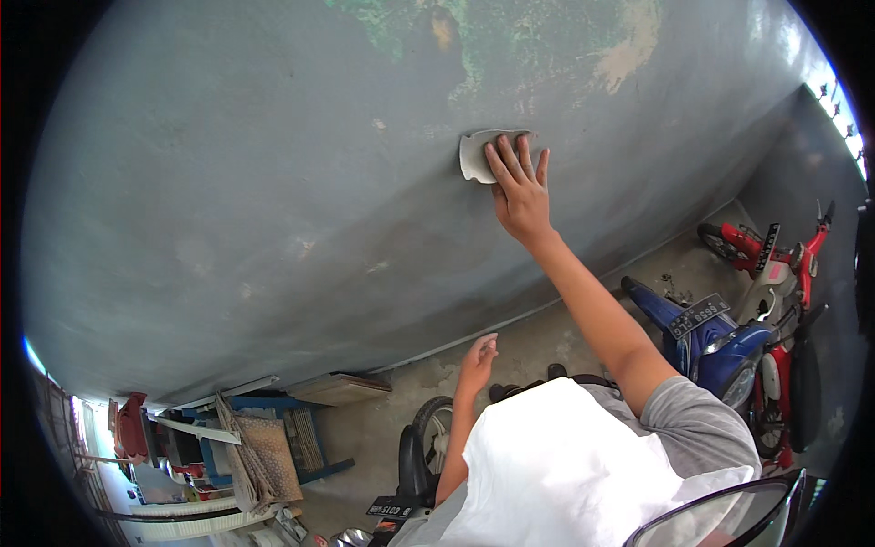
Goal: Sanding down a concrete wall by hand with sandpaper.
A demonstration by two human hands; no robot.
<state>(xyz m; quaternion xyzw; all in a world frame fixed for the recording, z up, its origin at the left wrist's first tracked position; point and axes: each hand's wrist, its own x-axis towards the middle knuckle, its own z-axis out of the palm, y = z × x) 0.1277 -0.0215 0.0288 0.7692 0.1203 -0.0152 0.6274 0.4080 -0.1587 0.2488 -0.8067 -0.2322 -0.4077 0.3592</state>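
Note:
My right hand (pixel 522 196) reaches up to the grey wall (pixel 273 164) and lies over a pale sheet of sandpaper (pixel 476 157), pressing it flat against the surface. Its fingers are stretched and spread. The sheet's left edge is ragged and curls slightly off the wall; part of it is hidden under the fingers. Lower down, near my body, my left hand (pixel 476 365) hangs free with its fingers loosely bent and a little apart. Nothing shows in it.
Green and tan worn patches (pixel 547 41) mark the upper wall. On the right stand a blue motorbike (pixel 711 342) and a red one (pixel 807 260). A motorbike wheel (pixel 434 421) is close by my left arm. Stacked boards and furniture (pixel 264 447) crowd the lower left.

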